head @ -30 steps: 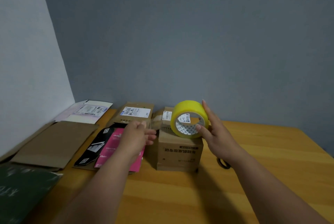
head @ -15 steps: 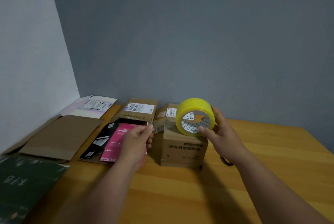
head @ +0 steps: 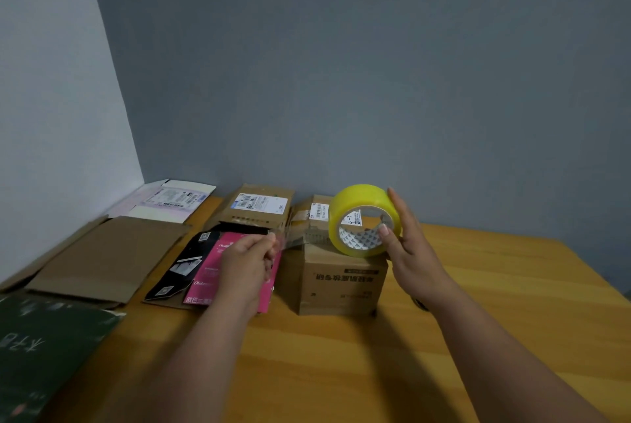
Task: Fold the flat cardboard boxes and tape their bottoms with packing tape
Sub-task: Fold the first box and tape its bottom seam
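Head cam: right hand (head: 411,253) grips tape roll (head: 362,219) above folded box (head: 341,281); left hand (head: 247,260) pinches tape end (head: 290,241) pulled leftward.

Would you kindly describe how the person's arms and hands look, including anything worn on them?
Both forearms are bare up to the frame's lower edge: no sleeves, gloves, watch or rings show. The left hand and right hand have short, unpainted nails.
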